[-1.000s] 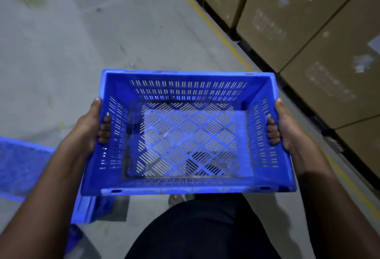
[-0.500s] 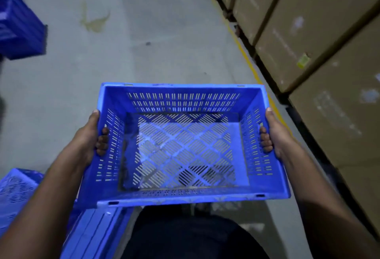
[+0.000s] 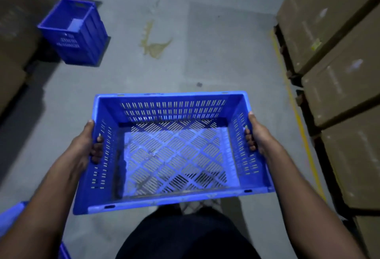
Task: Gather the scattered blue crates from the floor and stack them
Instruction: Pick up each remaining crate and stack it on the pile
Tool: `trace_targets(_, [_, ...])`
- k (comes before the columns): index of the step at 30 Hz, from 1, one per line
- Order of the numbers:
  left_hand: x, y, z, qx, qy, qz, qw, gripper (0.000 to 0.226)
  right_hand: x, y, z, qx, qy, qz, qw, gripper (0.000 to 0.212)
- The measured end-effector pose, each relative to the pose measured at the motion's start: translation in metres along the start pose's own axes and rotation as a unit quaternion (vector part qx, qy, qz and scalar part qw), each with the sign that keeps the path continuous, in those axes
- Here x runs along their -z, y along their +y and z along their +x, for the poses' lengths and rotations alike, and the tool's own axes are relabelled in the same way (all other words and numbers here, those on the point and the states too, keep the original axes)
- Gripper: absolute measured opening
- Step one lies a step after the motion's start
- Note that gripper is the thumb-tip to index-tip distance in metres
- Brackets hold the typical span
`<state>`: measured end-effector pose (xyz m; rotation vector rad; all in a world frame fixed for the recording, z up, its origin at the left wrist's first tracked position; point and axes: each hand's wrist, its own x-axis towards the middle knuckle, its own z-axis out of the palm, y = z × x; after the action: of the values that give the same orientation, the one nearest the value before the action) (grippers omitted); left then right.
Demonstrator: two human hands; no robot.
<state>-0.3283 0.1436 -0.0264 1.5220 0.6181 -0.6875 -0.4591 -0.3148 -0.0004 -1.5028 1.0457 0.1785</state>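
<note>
I carry an empty blue slotted crate (image 3: 172, 151) level in front of me, above the grey floor. My left hand (image 3: 86, 145) grips its left wall, fingers curled through the handle slot. My right hand (image 3: 259, 135) grips the right wall the same way. A stack of blue crates (image 3: 76, 32) stands on the floor at the far left, its top one open. Part of another blue crate (image 3: 10, 217) shows at the bottom left corner, behind my left forearm.
Large cardboard boxes (image 3: 339, 73) line the right side behind a yellow floor line (image 3: 296, 114). More brown boxes (image 3: 16, 32) stand at the far left beside the stack. A yellowish stain (image 3: 154, 42) marks the concrete floor ahead.
My view has swung left and forward along the aisle. The blue stack has come further into view and nearer the middle. Both hands keep the same grip on the crate.
</note>
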Motion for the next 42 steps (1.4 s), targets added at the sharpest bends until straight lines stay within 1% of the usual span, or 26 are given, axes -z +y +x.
trace_targets(3, [-0.001, 0.087, 0.042, -0.012, 0.023, 0.01, 1.0, 0.061, -0.034, -0.082, 0.051, 0.012, -0.008, -0.003, 1.0, 0.06])
trace_targets(7, [-0.008, 0.179, 0.115, -0.029, 0.035, 0.002, 0.999, 0.061, -0.074, -0.173, 0.135, 0.011, -0.029, 0.006, 1.0, 0.061])
trace_targets(13, [-0.014, 0.318, 0.266, -0.028, 0.064, -0.014, 0.997, 0.062, -0.169, -0.319, 0.297, 0.019, -0.067, -0.015, 0.997, 0.062])
trace_targets(15, [-0.014, 0.366, 0.307, -0.029, 0.085, -0.023, 0.996, 0.062, -0.2, -0.371, 0.346, 0.017, -0.078, -0.024, 0.996, 0.063])
trace_targets(18, [-0.004, 0.441, 0.355, -0.041, 0.108, -0.038, 0.993, 0.063, -0.247, -0.455, 0.402, 0.029, -0.106, -0.034, 0.993, 0.063])
trace_targets(20, [0.007, 0.487, 0.379, -0.04, 0.136, -0.05, 0.989, 0.064, -0.281, -0.513, 0.429, 0.033, -0.107, -0.05, 0.992, 0.063])
trace_targets(22, [0.019, 0.526, 0.405, -0.043, 0.146, -0.066, 0.986, 0.064, -0.318, -0.566, 0.459, 0.049, -0.12, -0.071, 0.989, 0.062])
trace_targets(27, [0.055, 0.604, 0.495, -0.026, 0.165, -0.118, 0.979, 0.065, -0.425, -0.673, 0.552, 0.087, -0.142, -0.139, 0.976, 0.063])
trace_targets(34, [0.129, 0.691, 0.64, -0.006, 0.202, -0.2, 0.959, 0.062, -0.614, -0.813, 0.68, 0.125, -0.187, -0.212, 0.951, 0.063])
trace_targets(38, [0.16, 0.74, 0.683, -0.004, 0.248, -0.252, 0.935, 0.063, -0.712, -0.895, 0.714, 0.173, -0.196, -0.27, 0.927, 0.066])
trace_targets(42, [0.194, 0.778, 0.72, -0.007, 0.295, -0.301, 0.907, 0.063, -0.808, -0.963, 0.748, 0.195, -0.232, -0.302, 0.904, 0.067])
